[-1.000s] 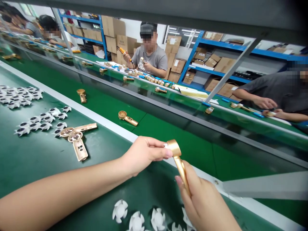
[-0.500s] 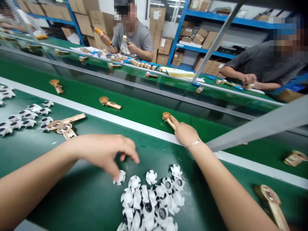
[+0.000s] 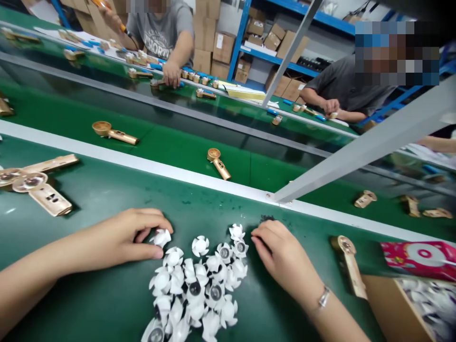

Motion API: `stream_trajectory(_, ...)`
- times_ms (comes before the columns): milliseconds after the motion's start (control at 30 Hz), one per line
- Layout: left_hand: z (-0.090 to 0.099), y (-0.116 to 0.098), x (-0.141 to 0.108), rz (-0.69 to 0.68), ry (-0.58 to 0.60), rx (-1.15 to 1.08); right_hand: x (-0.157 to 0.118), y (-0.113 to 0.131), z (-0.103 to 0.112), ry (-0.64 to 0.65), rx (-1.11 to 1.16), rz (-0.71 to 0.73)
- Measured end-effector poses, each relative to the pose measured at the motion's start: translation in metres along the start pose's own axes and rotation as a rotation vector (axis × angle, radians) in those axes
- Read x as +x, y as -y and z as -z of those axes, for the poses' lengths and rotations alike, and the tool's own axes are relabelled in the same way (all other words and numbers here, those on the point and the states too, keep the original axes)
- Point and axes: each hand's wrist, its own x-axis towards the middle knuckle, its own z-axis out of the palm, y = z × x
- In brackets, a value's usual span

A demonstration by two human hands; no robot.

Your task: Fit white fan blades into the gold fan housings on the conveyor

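Note:
My left hand point(image 3: 138, 237) has thumb and forefinger around a white fan impeller point(image 3: 162, 238) at the upper left of a loose pile of white fan impellers point(image 3: 197, 287). My right hand point(image 3: 280, 249) holds nothing; its bent fingers are just right of the pile, close to a white impeller point(image 3: 240, 248). Beyond my hands, a gold handheld-fan housing point(image 3: 219, 164) lies on the green conveyor belt point(image 3: 171, 152). Another gold housing point(image 3: 347, 263) rests on the table to the right of my right hand.
Two overlapping gold housings point(image 3: 48, 190) lie at the left. A carton of small white parts point(image 3: 386, 304) and a pink packet point(image 3: 420, 259) are at the right. A grey metal post point(image 3: 342, 152) slants across the belt. Two co-workers sit opposite, a hand point(image 3: 172, 73) reaching to parts.
My right hand has let go of a gold housing on the belt and come back beside the pile. My left fingers have closed around an impeller. The view has shifted right.

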Motion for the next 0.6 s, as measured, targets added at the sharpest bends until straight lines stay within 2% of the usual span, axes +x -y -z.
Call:
stream_trajectory(67, -0.001, 0.000, 0.004, 0.058, 0.029, -0.073, -0.007, 0.004, -0.006, 0.001, -0.051, 0.033)
stream_trajectory(167, -0.006, 0.006, 0.004, 0.127, -0.115, -0.190, -0.004, 0.012, -0.008, 0.027, -0.146, 0.071)
stream_trajectory(200, -0.007, 0.009, 0.003, 0.147, -0.124, -0.229, -0.001, 0.015, -0.009, 0.041, -0.172, 0.076)
stream_trajectory(367, -0.005, 0.020, -0.001, 0.184, 0.006, -0.376, 0.016, 0.017, -0.006, 0.098, -0.163, 0.029)
stream_trajectory(433, -0.003, 0.021, -0.001, 0.192, 0.001, -0.406, 0.014, 0.019, 0.006, 0.095, -0.118, -0.023)
stream_trajectory(500, -0.001, 0.020, -0.002, 0.203, 0.003, -0.416, 0.002, 0.028, 0.025, 0.088, -0.064, -0.068)
stream_trajectory(567, 0.000, 0.019, -0.002, 0.199, 0.014, -0.415, -0.020, 0.046, 0.047, 0.185, 0.125, -0.098)
stream_trajectory(600, 0.000, 0.018, -0.002, 0.194, 0.020, -0.412, -0.032, 0.058, 0.055, 0.294, 0.301, -0.120)
